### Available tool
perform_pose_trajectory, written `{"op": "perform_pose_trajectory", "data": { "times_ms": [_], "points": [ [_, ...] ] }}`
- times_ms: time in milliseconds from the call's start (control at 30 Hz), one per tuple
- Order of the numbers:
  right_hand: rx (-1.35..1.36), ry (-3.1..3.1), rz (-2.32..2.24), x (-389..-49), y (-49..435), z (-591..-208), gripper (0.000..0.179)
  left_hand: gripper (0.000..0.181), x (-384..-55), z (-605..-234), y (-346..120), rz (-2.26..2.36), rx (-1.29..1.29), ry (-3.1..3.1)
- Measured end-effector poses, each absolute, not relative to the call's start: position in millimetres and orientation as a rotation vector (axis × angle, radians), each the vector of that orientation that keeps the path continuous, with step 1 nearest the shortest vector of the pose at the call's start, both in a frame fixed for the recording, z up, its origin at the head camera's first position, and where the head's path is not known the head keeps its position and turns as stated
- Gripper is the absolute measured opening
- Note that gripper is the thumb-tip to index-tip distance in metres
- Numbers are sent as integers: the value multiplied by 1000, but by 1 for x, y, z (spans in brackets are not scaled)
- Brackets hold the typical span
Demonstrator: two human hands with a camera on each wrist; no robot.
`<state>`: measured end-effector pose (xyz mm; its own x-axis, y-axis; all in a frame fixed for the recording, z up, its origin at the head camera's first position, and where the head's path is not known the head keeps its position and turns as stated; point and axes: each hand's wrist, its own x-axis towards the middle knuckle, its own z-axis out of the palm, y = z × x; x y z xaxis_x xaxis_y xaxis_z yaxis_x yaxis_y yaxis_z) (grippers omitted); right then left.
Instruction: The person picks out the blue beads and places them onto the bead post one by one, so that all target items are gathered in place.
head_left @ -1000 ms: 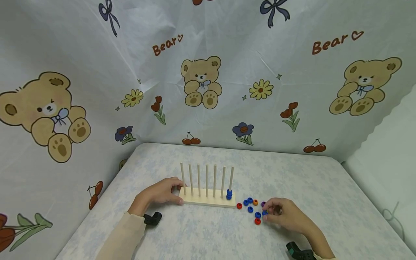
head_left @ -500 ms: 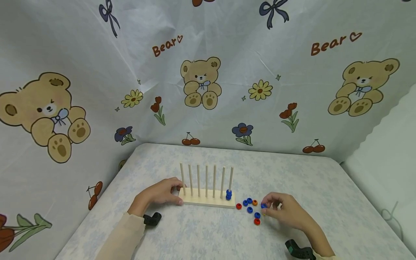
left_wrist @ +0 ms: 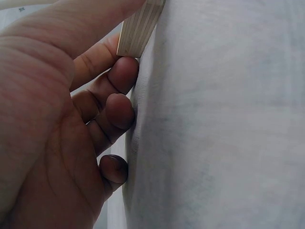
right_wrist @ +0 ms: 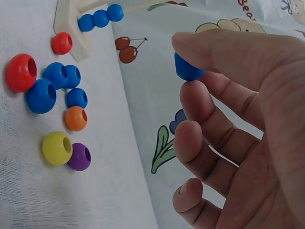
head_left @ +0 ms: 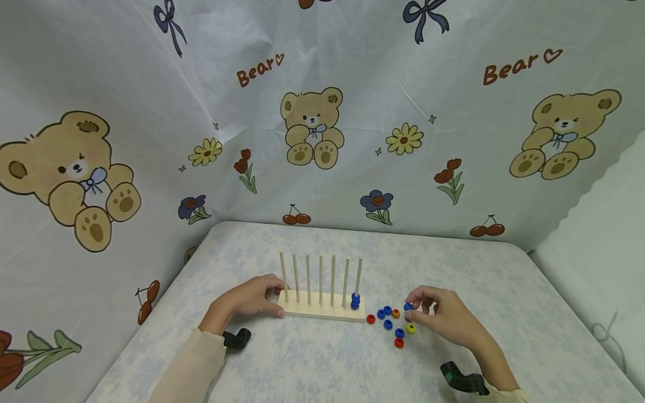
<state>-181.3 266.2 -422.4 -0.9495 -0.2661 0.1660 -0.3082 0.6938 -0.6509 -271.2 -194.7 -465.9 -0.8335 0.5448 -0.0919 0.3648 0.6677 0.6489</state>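
My left hand grips the left end of a wooden peg stand, thumb at its front edge and fingers behind. The stand carries a row of several upright pegs. Three blue beads are stacked on the rightmost peg. Between thumb and fingertips, my right hand pinches a single blue bead, raised above the table to the right of the stand. Below that hand lie a yellow bead and a purple bead, the latter hidden in the head view.
Loose beads lie right of the stand: several blue ones, an orange one, a red one by the stand's corner and another red one nearer the front. A bear-printed cloth hangs behind the table.
My right hand has picked up a blue bead from the group and moved slightly away from me and upward, uncovering the yellow bead. The left hand and the stand stay put.
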Motion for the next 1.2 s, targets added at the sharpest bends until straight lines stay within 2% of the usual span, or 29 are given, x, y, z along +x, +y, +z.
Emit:
{"op": "perform_pose_trajectory", "data": {
  "times_ms": [1200],
  "points": [
    [464,-2469,1047,-202,231,-383,19,48,-274,-469,-194,898,695,2627]
  ]
}}
